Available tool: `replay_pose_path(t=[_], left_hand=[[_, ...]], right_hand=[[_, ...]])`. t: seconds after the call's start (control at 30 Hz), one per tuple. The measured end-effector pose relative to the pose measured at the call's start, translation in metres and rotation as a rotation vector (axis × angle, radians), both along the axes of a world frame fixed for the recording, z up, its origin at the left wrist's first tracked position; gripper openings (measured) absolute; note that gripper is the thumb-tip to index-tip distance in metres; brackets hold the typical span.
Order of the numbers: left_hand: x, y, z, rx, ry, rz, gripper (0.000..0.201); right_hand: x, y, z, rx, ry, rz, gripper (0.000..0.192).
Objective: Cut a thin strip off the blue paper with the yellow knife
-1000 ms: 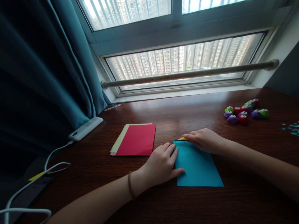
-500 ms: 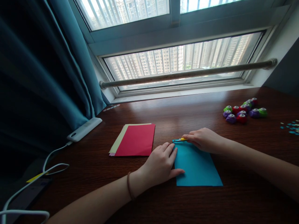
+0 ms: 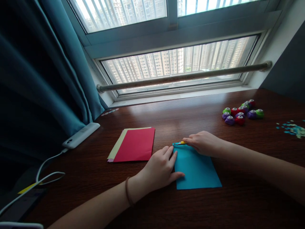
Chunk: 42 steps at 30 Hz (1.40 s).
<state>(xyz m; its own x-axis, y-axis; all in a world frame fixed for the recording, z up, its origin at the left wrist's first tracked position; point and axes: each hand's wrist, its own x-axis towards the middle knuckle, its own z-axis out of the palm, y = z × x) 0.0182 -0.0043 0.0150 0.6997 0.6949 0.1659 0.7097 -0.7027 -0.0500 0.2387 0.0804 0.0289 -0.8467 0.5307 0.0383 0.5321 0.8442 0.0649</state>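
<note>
My left hand (image 3: pixel 160 168) flat, fingers spread on the blue paper (image 3: pixel 196 168) at bench (image 3: pixel 190 114) centre, my right hand (image 3: pixel 202 143) pinching a yellow tool (image 3: pixel 179 143) at its 12 o'clock edge, red paper stack (image 3: pixel 134 144) at 10 o'clock, coloured punches (image 3: pixel 239 114) at 2 o'clock

Only the head camera has swung slightly rightward; nothing else has moved.

Yellow-handled tool (image 3: pixel 180 143) mostly hidden under right hand (image 3: pixel 202 143); type unclear. Left hand (image 3: pixel 160 168) covers blue paper (image 3: pixel 196 168) left edge. Paper bits (image 3: pixel 292 128) too small to identify. Cable (image 3: pixel 45 173) cut off at left edge.
</note>
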Motion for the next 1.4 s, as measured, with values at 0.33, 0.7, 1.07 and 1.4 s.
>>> replay_pose_path(t=[0.33,0.7,1.07,1.4], left_hand=[[0.0,-0.003,0.001,-0.012,0.098,-0.013,0.07],[0.0,-0.004,0.002,-0.006,0.149,-0.026,0.075],[-0.001,-0.004,0.002,0.019,0.157,-0.035,0.078],[0.002,-0.004,0.006,-0.009,0.173,-0.019,0.08]], right_hand=[[0.001,-0.002,0.002,-0.018,-0.026,-0.019,0.026],[0.009,-0.003,0.005,-0.011,-0.078,-0.024,0.025],[0.022,-0.004,0.008,-0.006,-0.095,-0.028,0.022],[0.031,-0.004,0.013,0.007,-0.12,-0.03,0.029]])
